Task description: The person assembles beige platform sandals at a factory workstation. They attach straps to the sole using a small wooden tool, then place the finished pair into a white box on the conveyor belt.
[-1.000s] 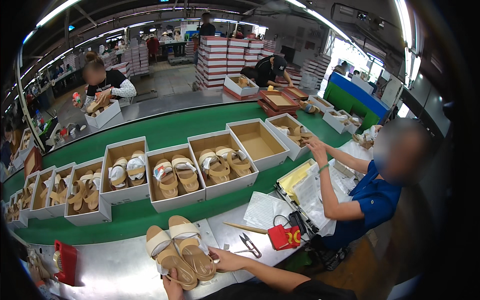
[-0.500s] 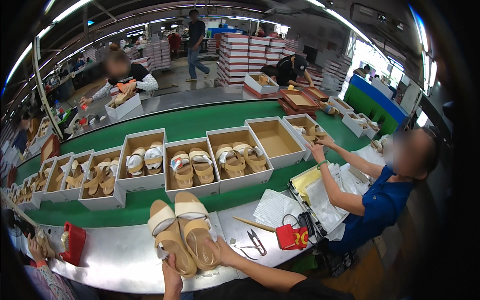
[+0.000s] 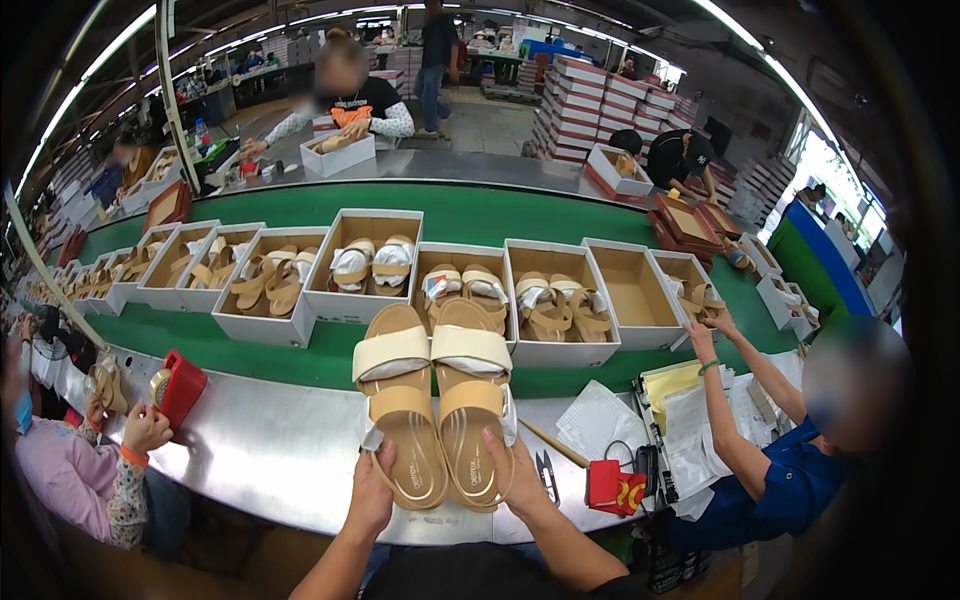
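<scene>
1. the left hand [image 3: 371, 497] grips the heel of the left tan sandal [image 3: 400, 402], fingers wrapped round its edge, in the lower centre of the frame.
2. the right hand [image 3: 517, 476] grasps the heel of the right tan sandal [image 3: 472, 398] just beside it; both sandals are lifted side by side, toes pointing to the top of the frame, each with a cream front strap and a tan strap behind it.
3. under them lies the steel worktable [image 3: 270, 450], curving across the lower part of the frame.
4. on the table, right of the sandals, lie small thread snips [image 3: 547, 472], a thin wooden stick [image 3: 553, 443], white tissue paper [image 3: 600, 420] and a red tape dispenser [image 3: 612, 487].
5. beyond the table runs a green conveyor belt [image 3: 470, 213] carrying a row of open white shoe boxes [image 3: 363, 265] across the middle of the frame, most holding sandal pairs; one box [image 3: 630, 293] right of centre is without shoes.
6. at the lower right a person in a blue shirt [image 3: 790, 485] reaches into the last box.
7. at the lower left another person's hand [image 3: 147, 430] is near a red box [image 3: 178, 385].
</scene>
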A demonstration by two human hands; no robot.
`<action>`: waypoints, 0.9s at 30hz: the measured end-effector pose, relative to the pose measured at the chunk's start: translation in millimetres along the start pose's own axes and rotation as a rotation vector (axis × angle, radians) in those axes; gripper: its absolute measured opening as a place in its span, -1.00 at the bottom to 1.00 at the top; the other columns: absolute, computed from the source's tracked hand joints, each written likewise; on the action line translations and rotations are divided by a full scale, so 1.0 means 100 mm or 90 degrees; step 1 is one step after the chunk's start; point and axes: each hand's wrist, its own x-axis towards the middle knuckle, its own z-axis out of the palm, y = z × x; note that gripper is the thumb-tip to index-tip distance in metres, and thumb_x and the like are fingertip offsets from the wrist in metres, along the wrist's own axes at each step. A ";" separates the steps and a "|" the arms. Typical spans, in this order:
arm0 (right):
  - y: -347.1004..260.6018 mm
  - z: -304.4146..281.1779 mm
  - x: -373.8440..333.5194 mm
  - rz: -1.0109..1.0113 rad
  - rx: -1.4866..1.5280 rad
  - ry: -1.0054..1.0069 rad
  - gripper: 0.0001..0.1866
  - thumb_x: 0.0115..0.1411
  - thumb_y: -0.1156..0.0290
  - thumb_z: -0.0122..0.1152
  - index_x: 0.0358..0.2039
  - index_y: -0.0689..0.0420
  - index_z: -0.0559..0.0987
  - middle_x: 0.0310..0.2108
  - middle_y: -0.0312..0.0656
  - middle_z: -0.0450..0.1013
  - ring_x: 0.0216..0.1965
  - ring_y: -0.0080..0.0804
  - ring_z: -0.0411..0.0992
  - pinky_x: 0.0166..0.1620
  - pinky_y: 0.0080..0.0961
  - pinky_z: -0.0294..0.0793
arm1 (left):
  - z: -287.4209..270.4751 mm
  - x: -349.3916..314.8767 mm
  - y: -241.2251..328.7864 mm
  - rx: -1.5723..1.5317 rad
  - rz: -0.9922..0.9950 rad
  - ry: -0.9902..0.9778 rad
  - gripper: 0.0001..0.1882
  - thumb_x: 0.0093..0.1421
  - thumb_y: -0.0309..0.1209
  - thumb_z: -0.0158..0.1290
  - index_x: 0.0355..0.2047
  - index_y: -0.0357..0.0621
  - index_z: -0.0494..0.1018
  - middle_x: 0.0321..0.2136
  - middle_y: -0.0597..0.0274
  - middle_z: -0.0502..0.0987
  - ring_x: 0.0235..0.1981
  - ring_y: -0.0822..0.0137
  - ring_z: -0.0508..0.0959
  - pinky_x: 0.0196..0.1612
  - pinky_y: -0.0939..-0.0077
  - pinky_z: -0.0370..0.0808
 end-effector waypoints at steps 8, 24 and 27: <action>0.05 -0.04 0.03 -0.047 -0.015 0.004 -0.57 0.45 0.35 0.01 0.27 0.18 0.31 0.04 -0.25 0.44 0.00 -0.60 0.40 0.05 -0.59 0.41 | -0.05 -0.09 0.09 -0.032 -0.035 -0.004 -0.58 0.46 -0.28 -0.09 0.21 -0.24 0.27 0.03 0.23 0.47 0.00 0.46 0.49 0.06 0.52 0.46; -0.06 0.06 0.01 0.010 0.022 -0.034 -0.25 0.40 0.34 0.12 0.44 0.27 -0.01 0.31 -0.05 0.22 0.27 -0.43 0.21 0.27 -0.52 0.20 | -0.14 -0.09 0.11 0.008 -0.015 0.028 -0.62 0.44 -0.29 -0.06 0.16 -0.24 0.34 -0.03 0.25 0.50 -0.03 0.45 0.49 0.04 0.51 0.45; 0.13 0.00 0.06 -0.008 -0.009 -0.033 -0.22 0.39 0.30 0.13 0.44 0.29 -0.04 0.33 0.01 0.18 0.30 -0.37 0.20 0.30 -0.49 0.18 | -0.14 -0.10 0.11 -0.009 -0.023 0.030 -0.62 0.44 -0.29 -0.06 0.15 -0.24 0.34 -0.02 0.24 0.50 -0.03 0.45 0.50 0.05 0.51 0.44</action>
